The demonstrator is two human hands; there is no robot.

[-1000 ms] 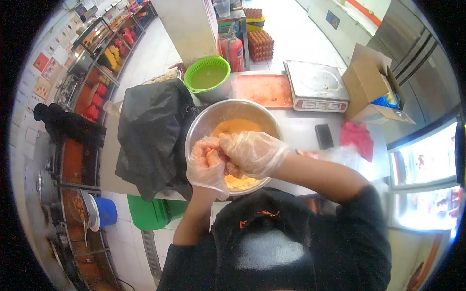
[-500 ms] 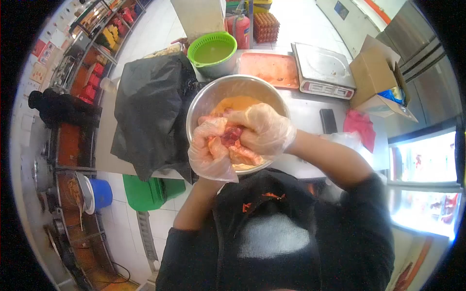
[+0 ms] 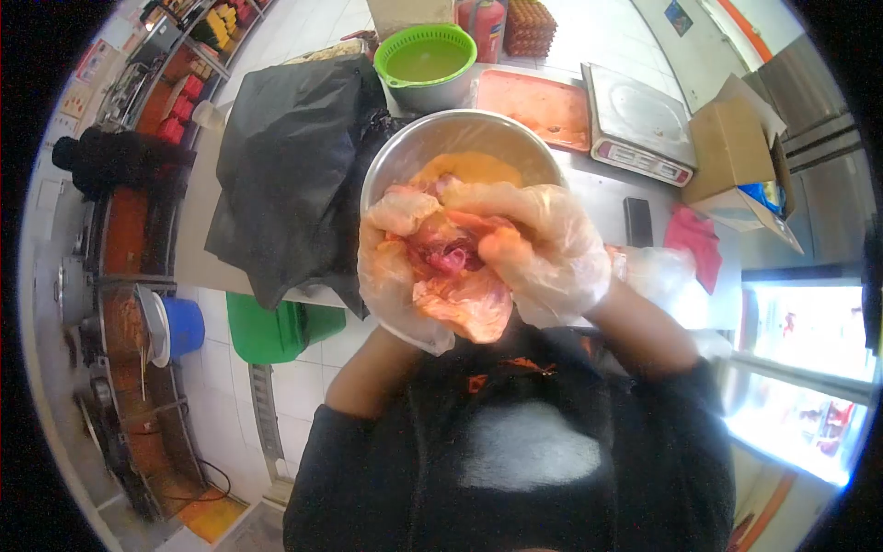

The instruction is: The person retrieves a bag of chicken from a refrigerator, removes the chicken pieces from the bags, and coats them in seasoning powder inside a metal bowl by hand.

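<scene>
A piece of raw meat [image 3: 460, 290], pink with a dark red middle, is spread between my two hands in clear plastic gloves. My left hand [image 3: 397, 267] has its fingers curled round the left side of the meat. On the right side, my right hand [image 3: 547, 253] grips it with bent fingers. Both hands are over the near part of a steel bowl [image 3: 395, 152]. Orange-yellow liquid [image 3: 478, 168] shows in the bowl behind the hands; the rest of the contents is hidden.
Black plastic [image 3: 290, 175] lies left of the bowl. Behind are a green basket [image 3: 426, 55] on a pot, a red tray [image 3: 533, 103] and a scale [image 3: 639, 120]. To the right are a phone [image 3: 636, 222], pink cloth [image 3: 694, 247] and open carton [image 3: 731, 152]. A person stands far left.
The hands have risen toward the camera and drawn apart, and the meat between them now shows opened out. The view has shifted, so the bowl and table sit higher in the picture.
</scene>
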